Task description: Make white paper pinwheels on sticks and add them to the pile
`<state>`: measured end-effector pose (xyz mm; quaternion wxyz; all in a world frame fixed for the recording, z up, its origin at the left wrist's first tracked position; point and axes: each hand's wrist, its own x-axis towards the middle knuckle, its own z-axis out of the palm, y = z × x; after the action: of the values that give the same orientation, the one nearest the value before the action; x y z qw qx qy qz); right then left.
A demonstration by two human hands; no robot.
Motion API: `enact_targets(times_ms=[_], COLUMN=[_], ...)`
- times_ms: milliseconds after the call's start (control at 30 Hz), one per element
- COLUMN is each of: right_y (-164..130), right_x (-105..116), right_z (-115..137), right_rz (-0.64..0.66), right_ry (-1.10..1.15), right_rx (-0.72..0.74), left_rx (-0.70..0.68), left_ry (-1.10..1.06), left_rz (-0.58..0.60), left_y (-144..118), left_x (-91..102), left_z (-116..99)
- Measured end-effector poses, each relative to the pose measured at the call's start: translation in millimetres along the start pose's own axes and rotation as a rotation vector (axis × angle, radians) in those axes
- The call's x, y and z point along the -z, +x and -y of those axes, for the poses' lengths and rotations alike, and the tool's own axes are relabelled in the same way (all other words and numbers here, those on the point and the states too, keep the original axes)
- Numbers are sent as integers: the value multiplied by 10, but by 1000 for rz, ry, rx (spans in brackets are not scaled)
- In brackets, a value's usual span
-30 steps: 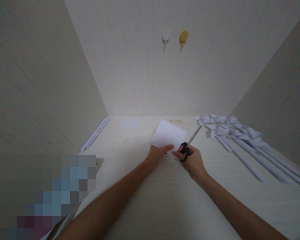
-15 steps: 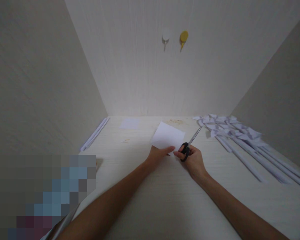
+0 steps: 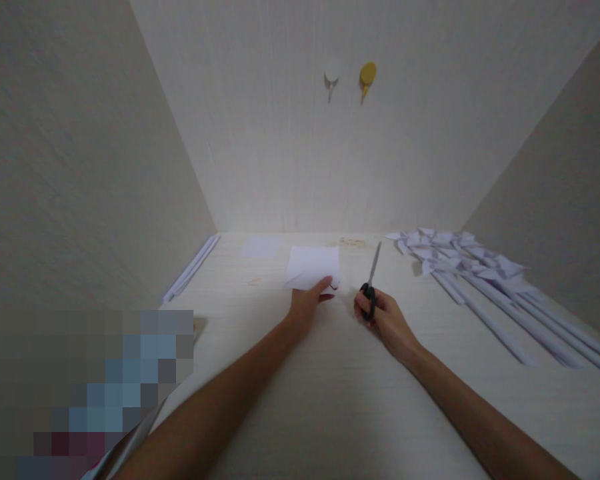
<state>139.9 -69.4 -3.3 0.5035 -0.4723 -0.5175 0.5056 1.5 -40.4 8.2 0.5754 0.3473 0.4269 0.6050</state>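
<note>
My left hand (image 3: 307,303) pinching paper (image 3: 314,265), now swung left, flatter over desk (image 3: 330,400). My right hand (image 3: 385,317) closed on scissors (image 3: 371,283), blades shut, pulled clear of sheet. Cut looks finished; pinwheels (image 3: 455,257) untouched at right.

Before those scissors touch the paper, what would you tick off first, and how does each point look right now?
1. Left hand grips the white paper sheet at its near edge: ok.
2. Right hand holds the black-handled metal scissors by the loops: ok.
3. Blades point away from the person: ok.
4. Blades clear of the sheet, a gap between them: ok.
5. Left fingers out of the blades' line: ok.
6. Whether the blades are open: cannot tell, they look like one thin line.
7. Pile of folded white paper pieces and rolled white paper sticks lie off to the right, apart from the hands: ok.
</note>
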Motion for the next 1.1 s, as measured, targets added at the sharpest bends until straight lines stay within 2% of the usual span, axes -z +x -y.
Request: enact_targets(times_ms=[167, 300, 533, 867, 1100], right_y=[-25, -56, -70, -68, -81], right_x=[67, 99, 120, 119, 101], right_z=[87, 125, 101, 45, 97], right_rz=[261, 351, 387, 378, 379], right_ry=[-178, -359, -456, -489, -497], right_rx=[-10, -27, -83, -63, -63], left_rx=[-42, -26, -33, -20, -7], left_ry=[-70, -95, -99, -171, -177], left_rz=[19, -25, -37, -33, -47], left_y=[48, 72, 81, 77, 90], left_x=[51, 60, 61, 55, 59], left_z=[-12, -20, -19, -33, -20])
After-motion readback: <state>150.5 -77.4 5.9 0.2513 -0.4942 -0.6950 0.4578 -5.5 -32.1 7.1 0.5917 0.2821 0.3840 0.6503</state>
